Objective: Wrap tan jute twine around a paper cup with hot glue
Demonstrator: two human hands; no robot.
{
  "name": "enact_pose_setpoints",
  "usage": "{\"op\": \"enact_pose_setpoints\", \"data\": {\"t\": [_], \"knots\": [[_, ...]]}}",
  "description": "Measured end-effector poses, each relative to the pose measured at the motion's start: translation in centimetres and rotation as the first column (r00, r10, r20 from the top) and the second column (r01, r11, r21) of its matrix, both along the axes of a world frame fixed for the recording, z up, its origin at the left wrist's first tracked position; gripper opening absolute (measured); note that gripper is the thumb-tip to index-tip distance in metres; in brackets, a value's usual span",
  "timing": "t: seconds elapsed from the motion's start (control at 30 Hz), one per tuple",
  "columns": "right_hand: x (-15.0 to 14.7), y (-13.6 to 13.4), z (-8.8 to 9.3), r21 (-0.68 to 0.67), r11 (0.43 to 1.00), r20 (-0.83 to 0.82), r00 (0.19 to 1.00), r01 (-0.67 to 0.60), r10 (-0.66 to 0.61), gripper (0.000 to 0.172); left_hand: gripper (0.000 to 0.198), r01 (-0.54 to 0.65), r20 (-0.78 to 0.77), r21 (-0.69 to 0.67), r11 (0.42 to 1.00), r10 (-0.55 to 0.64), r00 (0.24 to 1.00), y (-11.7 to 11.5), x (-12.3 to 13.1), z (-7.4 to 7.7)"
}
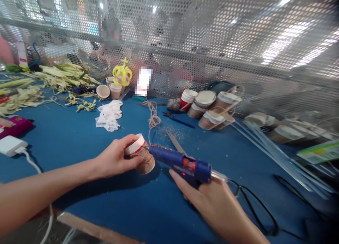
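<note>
My left hand [115, 158] is closed round a paper cup [140, 155] lying on its side on the blue table [106, 201]; the cup is wound with brown twine and shows a white and red rim. My right hand [212, 201] grips a blue hot glue gun [182, 163], whose nozzle touches the cup's twine-covered side. A loose strand of twine [153, 118] runs from the cup toward the back of the table. A clear glue stick pokes out of the gun's rear, and its black cord [254, 205] trails to the right.
Several twine-wrapped cups [212, 108] lie at the back centre, more at the right. Clear glue sticks [278, 148], a white cloth [109, 115], dried leaves [39, 85], a yellow crown [122, 74], a white charger [10, 145] and scissors [176, 118] lie around. A perforated metal screen [212, 42] closes the back.
</note>
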State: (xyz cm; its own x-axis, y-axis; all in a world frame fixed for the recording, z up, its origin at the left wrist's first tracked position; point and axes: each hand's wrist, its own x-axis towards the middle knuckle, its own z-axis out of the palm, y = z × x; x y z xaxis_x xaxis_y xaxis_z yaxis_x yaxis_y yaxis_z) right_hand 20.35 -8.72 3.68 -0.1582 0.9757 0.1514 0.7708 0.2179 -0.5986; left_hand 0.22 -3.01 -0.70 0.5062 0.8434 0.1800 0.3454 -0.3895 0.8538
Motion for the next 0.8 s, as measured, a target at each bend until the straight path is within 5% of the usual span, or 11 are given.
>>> {"op": "enact_pose_setpoints", "data": {"t": [0.37, 0.8], "knots": [[0.3, -0.3, -0.2, -0.011, 0.998, 0.002, 0.999, 0.055, -0.055, 0.021, 0.024, 0.008, 0.002, 0.005, 1.0, -0.008, 1.0, 0.1, 0.0, 0.0], [0.7, 0.7, 0.1, -0.262, 0.96, -0.192, 0.97, 0.098, -0.151, 0.017, 0.027, -0.015, -0.081, 0.008, 1.0, 0.015, 0.997, 0.0, -0.1, 0.1]]}}
